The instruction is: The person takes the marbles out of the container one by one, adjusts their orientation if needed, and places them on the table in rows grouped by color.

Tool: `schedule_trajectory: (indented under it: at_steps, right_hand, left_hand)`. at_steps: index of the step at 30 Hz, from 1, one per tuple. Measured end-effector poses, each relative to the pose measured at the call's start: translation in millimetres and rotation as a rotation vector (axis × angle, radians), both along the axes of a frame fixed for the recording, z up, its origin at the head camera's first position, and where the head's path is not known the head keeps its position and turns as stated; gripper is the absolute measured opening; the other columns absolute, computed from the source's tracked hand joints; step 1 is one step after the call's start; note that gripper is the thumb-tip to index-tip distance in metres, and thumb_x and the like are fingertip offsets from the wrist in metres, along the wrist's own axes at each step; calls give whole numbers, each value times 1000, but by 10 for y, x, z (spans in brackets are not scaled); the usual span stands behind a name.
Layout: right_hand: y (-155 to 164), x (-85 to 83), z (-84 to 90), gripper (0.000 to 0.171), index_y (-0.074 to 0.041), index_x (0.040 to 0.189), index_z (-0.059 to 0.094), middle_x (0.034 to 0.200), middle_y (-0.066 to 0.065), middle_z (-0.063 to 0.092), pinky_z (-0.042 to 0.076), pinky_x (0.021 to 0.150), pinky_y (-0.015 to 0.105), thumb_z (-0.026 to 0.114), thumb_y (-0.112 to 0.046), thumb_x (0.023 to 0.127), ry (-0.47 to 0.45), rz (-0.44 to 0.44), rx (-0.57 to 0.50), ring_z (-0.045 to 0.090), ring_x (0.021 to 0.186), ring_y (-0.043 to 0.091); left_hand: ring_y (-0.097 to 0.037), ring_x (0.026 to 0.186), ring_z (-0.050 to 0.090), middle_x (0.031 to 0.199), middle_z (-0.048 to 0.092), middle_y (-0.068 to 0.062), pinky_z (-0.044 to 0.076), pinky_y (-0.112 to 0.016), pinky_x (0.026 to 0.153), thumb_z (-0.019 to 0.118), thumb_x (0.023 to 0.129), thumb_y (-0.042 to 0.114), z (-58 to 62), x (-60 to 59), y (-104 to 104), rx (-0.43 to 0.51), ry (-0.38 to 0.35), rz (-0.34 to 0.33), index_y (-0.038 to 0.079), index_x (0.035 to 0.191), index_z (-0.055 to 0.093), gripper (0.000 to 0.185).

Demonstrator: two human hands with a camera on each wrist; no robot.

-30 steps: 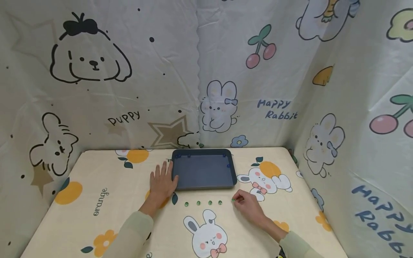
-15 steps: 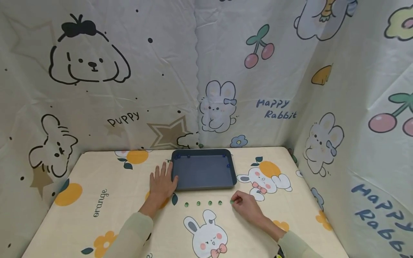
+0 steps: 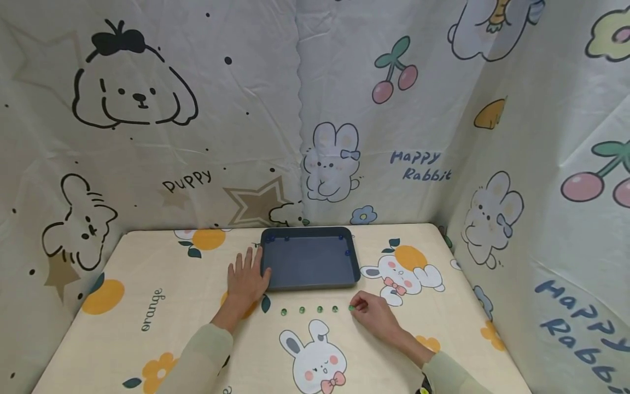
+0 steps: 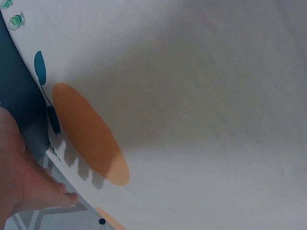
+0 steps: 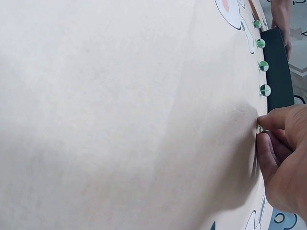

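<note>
- Behind our table [image 3: 147, 339], the printed cloth backdrop [image 3: 246, 109] reads "Puppy" and "Happy Rabbit"; the tablecloth says "orange".
- Our left hand [image 3: 248, 280] lies flat, fingers spread, against the dark rectangular tray [image 3: 309, 279].
- Our right hand [image 3: 375, 315] pinches a small green glass marble [image 3: 351, 308].

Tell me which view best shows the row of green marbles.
The head view: four green marbles lie in line, a fifth at the right hand. The right wrist view shows them edge-on and small; the left wrist view catches two at its corner.

Left hand flat beside the tray

The left hand [image 4: 21, 179] lies at the lower left, fingers straight, against the dark tray [image 4: 19, 103] that runs along the left edge. The cream surface [image 4: 201, 105] fills the rest, printed with an orange oval and dark leaves. A green marble [image 4: 15, 21] sits at the top left corner.
</note>
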State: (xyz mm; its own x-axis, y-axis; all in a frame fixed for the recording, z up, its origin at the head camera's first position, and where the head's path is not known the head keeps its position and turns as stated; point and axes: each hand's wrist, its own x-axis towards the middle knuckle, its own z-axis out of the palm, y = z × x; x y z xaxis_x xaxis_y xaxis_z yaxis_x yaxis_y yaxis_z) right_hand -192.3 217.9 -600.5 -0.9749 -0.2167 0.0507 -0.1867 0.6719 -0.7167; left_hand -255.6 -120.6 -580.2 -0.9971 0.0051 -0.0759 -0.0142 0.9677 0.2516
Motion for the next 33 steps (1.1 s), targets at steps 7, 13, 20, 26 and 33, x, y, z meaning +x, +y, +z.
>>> schedule_trajectory:
  at_steps: [7,13,20,26,33]
  right_hand:
    - [-11,8,19,19,-14,90,67,83,-7,63,54,69,23,72,4,84,-13,4,5,60,76,10]
    - [-23,10,16,19,-14,91,67,84,-7,63,54,69,23,73,3,84,-15,5,20,59,76,10]
    - [-23,18,11,19,-13,91,67,84,-6,63,54,69,23,73,4,84,-16,4,17,59,76,11]
    - [-22,29,16,19,-13,92,67,85,-6,63,54,69,23,73,3,84,-18,5,14,59,76,11]
    - [-30,35,24,19,-14,92,67,85,-6,63,54,70,23,74,2,85,-23,-2,21,59,77,10]
  left_hand:
    - [-49,146,12,163,15,-24,12,-65,115,44,103,41,4,4,7,4,4,6,8,160,17,72]
    - [-49,146,12,163,14,-24,12,-65,115,45,103,41,2,5,6,8,0,12,8,160,17,72]
    - [-48,146,12,163,14,-24,12,-65,115,43,103,42,-8,1,4,2,-9,7,8,160,16,72]
    - [-48,147,11,163,14,-23,11,-65,115,43,103,42,-4,-3,-2,5,-14,0,8,160,15,72]
    - [-48,147,12,163,15,-24,12,-65,115,43,103,42,10,-3,-4,7,-12,-1,8,160,16,72]
